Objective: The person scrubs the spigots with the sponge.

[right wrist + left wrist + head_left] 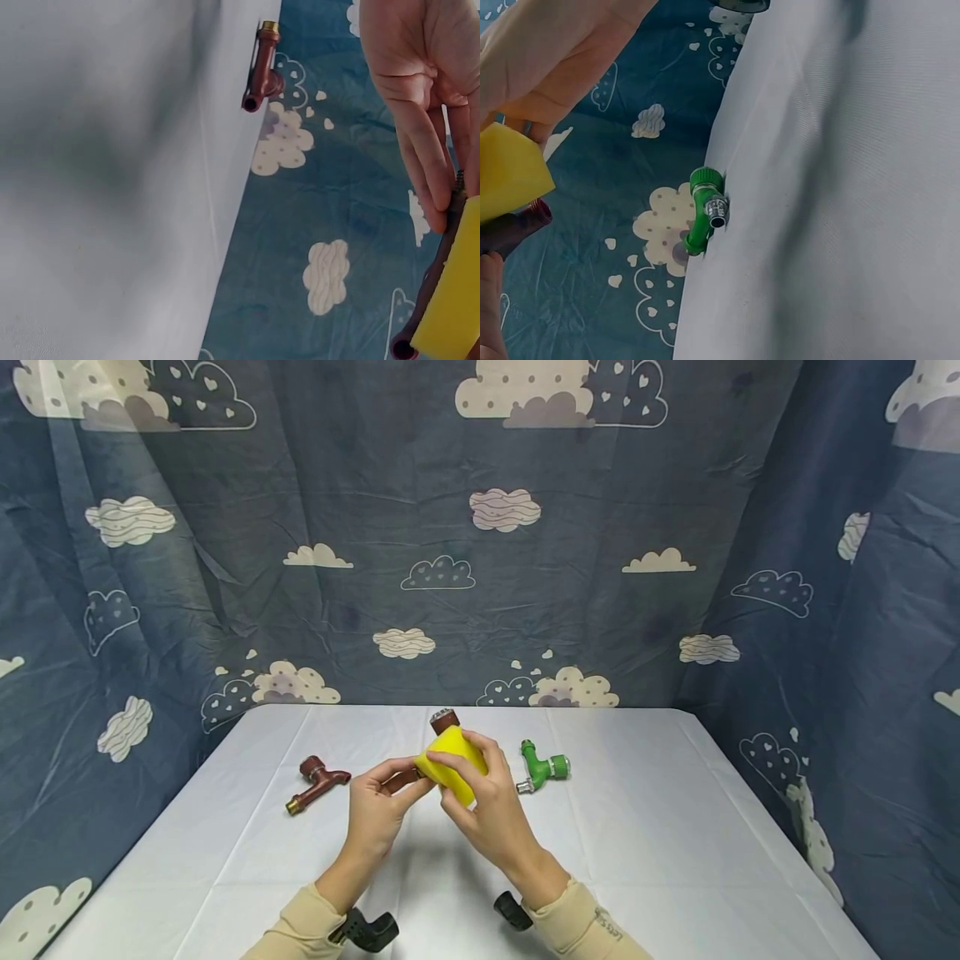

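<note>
Over the middle of the table, my left hand point(375, 810) holds a dark brown water tap by its threaded end. The tap's knob point(444, 720) sticks out beyond a yellow sponge point(456, 760). My right hand point(491, 810) grips the sponge and presses it along the tap, covering much of the tap's body. In the left wrist view, the tap's spout point(525, 225) shows just below the sponge point(510, 172). The right wrist view has the left fingers point(431, 169) at the threaded end, with the brown tap point(431, 285) running down beside the sponge point(454, 300).
On the white table point(637, 835), a second brown tap point(318, 783) with a brass end lies left of the hands. A green tap point(542, 767) with a metal nozzle lies to the right. Dark blue cloud-print cloth point(360, 485) surrounds the table's back and sides.
</note>
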`<state>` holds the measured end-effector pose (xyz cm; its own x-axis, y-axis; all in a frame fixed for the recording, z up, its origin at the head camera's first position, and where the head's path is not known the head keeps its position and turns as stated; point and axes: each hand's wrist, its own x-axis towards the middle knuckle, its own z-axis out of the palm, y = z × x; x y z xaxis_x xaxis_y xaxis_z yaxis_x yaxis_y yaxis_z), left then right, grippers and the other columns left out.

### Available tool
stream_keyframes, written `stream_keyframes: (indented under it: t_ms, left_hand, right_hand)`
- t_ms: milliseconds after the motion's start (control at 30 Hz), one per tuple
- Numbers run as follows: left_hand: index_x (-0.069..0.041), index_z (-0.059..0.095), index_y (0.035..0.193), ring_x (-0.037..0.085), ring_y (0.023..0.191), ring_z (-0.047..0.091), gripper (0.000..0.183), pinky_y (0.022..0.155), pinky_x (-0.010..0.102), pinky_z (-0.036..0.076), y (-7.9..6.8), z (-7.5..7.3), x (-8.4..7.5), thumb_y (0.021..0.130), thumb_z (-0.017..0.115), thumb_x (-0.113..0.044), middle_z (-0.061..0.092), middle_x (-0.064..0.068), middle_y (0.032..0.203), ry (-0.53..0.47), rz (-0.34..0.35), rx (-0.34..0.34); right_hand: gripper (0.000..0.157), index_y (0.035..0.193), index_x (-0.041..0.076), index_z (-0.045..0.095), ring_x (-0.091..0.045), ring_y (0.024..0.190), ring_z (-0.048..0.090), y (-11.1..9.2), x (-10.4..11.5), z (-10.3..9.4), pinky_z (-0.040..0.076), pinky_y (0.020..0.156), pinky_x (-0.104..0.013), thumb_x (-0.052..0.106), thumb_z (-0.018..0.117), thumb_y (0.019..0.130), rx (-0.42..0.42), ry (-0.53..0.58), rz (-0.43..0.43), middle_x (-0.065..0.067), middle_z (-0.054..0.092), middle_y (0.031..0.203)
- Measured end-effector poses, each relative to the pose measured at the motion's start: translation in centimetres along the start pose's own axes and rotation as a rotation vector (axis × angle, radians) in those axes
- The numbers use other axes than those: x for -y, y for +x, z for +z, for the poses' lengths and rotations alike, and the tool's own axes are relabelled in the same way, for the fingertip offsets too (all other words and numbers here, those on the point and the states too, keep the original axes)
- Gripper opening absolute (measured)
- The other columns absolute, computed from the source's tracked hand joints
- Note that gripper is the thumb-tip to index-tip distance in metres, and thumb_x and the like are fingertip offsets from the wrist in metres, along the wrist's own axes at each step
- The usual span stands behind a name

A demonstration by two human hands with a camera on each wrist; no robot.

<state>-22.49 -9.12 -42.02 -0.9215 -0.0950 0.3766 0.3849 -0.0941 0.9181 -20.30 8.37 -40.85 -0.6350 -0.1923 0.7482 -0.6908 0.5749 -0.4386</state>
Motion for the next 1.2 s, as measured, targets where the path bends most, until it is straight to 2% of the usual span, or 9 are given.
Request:
stream_keyframes:
  t_ms: [167,400,700,900,1200]
  left_hand:
    - [0.012,0.077,0.112,0.008,0.093,0.078,0.031,0.085,0.024,0.068,0.1,-0.1,0.0,0.082,0.084,0.014,0.080,-0.008,0.099,-0.020,-0.008,0.001]
    - [0.015,0.073,0.118,0.010,0.095,0.079,0.035,0.088,0.028,0.068,0.3,-0.3,-0.2,0.084,0.081,0.016,0.081,-0.006,0.102,-0.106,-0.037,0.004]
    - [0.018,0.070,0.121,0.013,0.094,0.081,0.036,0.087,0.030,0.068,0.4,-0.5,-0.5,0.086,0.079,0.016,0.081,-0.003,0.102,-0.164,-0.055,-0.007]
    - [0.019,0.069,0.121,0.012,0.093,0.081,0.035,0.088,0.030,0.068,0.3,-0.6,-0.9,0.087,0.078,0.017,0.082,-0.001,0.101,-0.207,-0.057,-0.018]
    - [0.017,0.071,0.118,0.015,0.092,0.082,0.032,0.089,0.031,0.068,0.1,-0.9,-1.1,0.087,0.077,0.018,0.081,0.002,0.101,-0.265,-0.068,-0.017]
  right_hand:
    - [0.052,0.133,0.025,0.074,-0.038,0.135,0.056,-0.2,-0.3,-0.2,0.064,0.100,-0.051,0.001,0.079,0.087,-0.014,-0.023,-0.035,-0.019,0.052,0.152]
    - [0.052,0.133,0.025,0.074,-0.039,0.135,0.056,-0.5,-0.7,-0.5,0.064,0.102,-0.052,0.001,0.080,0.086,-0.018,-0.034,-0.029,-0.019,0.051,0.152]
    - [0.053,0.133,0.025,0.073,-0.040,0.133,0.057,-0.7,-1.7,-0.7,0.061,0.104,-0.056,0.002,0.081,0.086,-0.063,-0.081,-0.045,-0.021,0.052,0.151]
    - [0.053,0.134,0.024,0.072,-0.040,0.135,0.056,-0.5,-2.4,-1.0,0.061,0.109,-0.051,-0.001,0.078,0.088,-0.092,-0.056,-0.004,-0.022,0.049,0.152]
    - [0.049,0.136,0.021,0.071,-0.040,0.134,0.058,-0.3,-2.8,-1.1,0.063,0.105,-0.055,0.000,0.076,0.091,-0.143,0.027,0.101,-0.024,0.046,0.152]
